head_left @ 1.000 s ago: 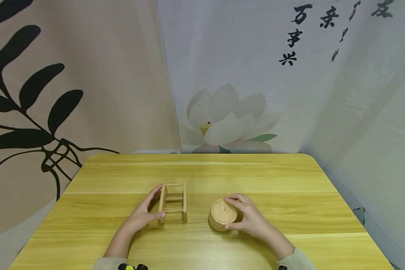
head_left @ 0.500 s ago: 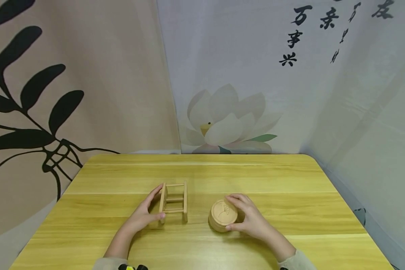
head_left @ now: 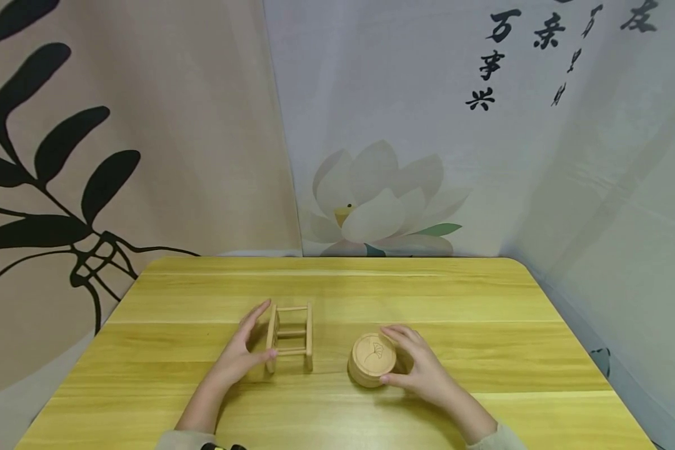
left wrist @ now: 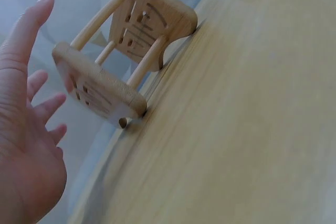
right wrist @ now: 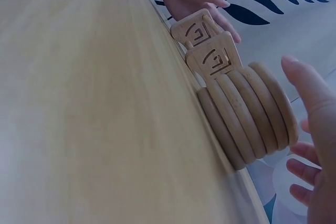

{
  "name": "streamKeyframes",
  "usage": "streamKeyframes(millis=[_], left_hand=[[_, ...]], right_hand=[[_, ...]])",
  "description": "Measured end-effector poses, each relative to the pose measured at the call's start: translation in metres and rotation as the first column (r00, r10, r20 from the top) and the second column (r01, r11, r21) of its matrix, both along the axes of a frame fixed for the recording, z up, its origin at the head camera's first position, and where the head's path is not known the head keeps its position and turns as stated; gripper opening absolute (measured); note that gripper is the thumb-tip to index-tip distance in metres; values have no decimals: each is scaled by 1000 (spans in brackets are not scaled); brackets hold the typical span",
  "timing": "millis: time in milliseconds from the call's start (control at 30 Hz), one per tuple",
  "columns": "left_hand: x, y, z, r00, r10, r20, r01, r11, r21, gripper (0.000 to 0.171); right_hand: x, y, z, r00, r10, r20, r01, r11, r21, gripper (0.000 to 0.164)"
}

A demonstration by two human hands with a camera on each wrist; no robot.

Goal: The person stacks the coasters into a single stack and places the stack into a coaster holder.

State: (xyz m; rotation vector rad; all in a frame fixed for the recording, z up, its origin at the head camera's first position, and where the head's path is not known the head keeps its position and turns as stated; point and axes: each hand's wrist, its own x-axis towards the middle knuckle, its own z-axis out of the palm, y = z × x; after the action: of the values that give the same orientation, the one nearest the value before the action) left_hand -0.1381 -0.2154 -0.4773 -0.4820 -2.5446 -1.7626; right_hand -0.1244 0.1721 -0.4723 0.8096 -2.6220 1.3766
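A small wooden coaster rack (head_left: 309, 337), two cut-out panels joined by dowels, stands left of the table's middle. My left hand (head_left: 237, 356) is beside its left panel, thumb and fingers spread; the left wrist view shows a gap between this hand (left wrist: 26, 129) and the rack (left wrist: 100, 80). To the right sits a stack of round wooden coasters (head_left: 373, 357), the top one engraved with a leaf-like figure. Close by its right side is my right hand (head_left: 424, 369). In the right wrist view, its thumb and fingers stand apart from the stacked coasters (right wrist: 247, 119).
Both things rest on a light wood-grain table (head_left: 337, 419), with bare tabletop between them. Behind the table's far edge hangs a printed curtain (head_left: 382, 94) with a lotus, dark leaves and written characters.
The right hand's fingers and thumb have drawn slightly back from the coasters. My left fingers have spread a little from the rack. Rack and stack stay in place.
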Motion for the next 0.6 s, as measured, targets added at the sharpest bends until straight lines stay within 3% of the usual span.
streamKeyframes(millis=[233,333,467,600], left_hand=[[4,8,12,998,40,-51,-40,999,-3,90],[12,18,32,996,38,-79,-37,999,10,88],[16,30,43,994,39,-98,-36,999,32,89],[15,37,37,990,13,-141,-6,999,51,91]], right_hand=[[5,0,-2,999,-28,34,28,1000,-9,87],[8,0,-4,998,-34,58,35,999,-6,86],[9,-1,-6,996,-35,77,35,999,-2,88],[12,-2,-8,995,-27,98,28,999,-15,92]])
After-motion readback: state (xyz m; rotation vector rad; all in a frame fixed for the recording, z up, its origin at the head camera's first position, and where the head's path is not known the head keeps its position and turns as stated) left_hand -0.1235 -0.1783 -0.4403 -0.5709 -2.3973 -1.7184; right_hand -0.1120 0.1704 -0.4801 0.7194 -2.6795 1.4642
